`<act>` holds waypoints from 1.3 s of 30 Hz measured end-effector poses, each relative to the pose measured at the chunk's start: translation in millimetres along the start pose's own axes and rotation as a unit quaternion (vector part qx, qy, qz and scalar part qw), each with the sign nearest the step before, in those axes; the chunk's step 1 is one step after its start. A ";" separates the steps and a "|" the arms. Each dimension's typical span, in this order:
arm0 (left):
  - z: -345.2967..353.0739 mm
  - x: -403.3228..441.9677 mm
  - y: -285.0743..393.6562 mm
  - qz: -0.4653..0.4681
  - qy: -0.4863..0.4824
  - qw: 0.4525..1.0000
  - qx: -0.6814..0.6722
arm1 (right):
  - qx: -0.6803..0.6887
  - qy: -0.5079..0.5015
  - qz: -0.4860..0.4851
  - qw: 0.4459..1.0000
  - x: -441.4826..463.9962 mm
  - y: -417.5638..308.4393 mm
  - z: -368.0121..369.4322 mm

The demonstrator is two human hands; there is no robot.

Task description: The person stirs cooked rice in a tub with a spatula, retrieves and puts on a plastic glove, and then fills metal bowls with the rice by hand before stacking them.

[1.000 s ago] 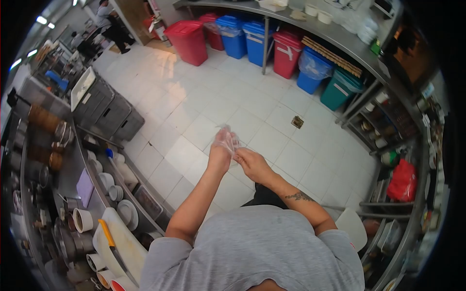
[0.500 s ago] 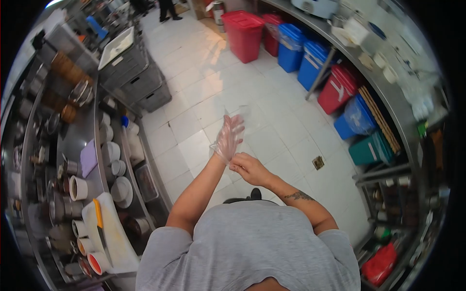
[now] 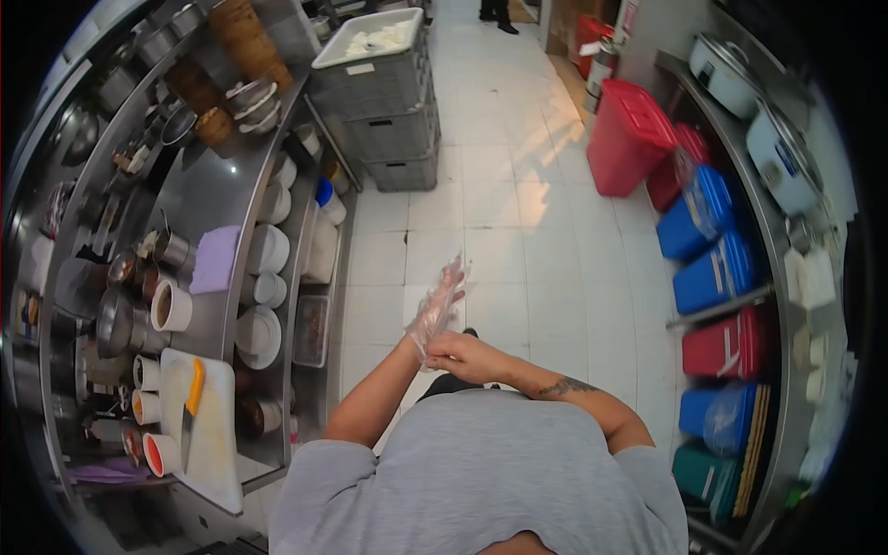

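A clear disposable plastic glove (image 3: pixel 424 326) covers my left hand (image 3: pixel 440 303), which is held out in front of my body with its fingers stretched. At the left wrist, my right hand (image 3: pixel 465 358) is closed on the cuff of the glove, thumb and fingers pinched together. The right hand is bare. Both hands are over the tiled floor, away from the counters. On the left counter, a knife with a yellow handle (image 3: pixel 192 398) lies on a white cutting board (image 3: pixel 216 435).
A steel counter (image 3: pixel 208 199) runs along my left, with plates (image 3: pixel 259 338) on the shelf below. Grey stacked crates (image 3: pixel 393 134) stand ahead. Along the right are a red lidded bin (image 3: pixel 629 134), blue bins (image 3: pixel 712 282) and rice cookers (image 3: pixel 782 157). Another person's legs (image 3: pixel 497 14) show far ahead.
My view has turned left, so the crates and left counter sit further right in the picture. The right hand still grips the glove's cuff, and the left fingers look closer together.
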State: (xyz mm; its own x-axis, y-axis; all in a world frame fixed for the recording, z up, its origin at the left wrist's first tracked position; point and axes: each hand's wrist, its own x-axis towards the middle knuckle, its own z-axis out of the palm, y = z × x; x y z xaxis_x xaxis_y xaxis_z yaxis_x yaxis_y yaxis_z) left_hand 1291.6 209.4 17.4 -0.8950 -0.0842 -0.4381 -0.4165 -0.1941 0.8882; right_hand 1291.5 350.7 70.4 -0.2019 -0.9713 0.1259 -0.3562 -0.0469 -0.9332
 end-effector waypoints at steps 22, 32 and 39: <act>-214.3 329.6 196.6 0.057 0.294 0.939 -0.171 | -0.155 0.113 0.163 0.968 205.9 199.0 -440.4; -374.4 293.7 334.7 0.195 0.695 0.681 0.124 | -0.140 0.087 -0.035 0.986 427.1 211.4 -596.4; -544.7 223.0 405.5 -0.067 0.824 0.466 0.314 | -0.116 0.025 -0.159 0.980 587.6 225.7 -605.4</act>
State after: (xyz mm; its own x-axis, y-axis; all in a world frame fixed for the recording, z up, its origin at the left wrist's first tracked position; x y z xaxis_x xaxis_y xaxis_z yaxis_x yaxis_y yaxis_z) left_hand 1010.2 -420.4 204.4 0.2702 -0.8499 0.4524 -0.8788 -0.0258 0.4765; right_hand 540.1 -89.4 137.5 -0.0904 -0.9030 0.4200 -0.6046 -0.2853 -0.7437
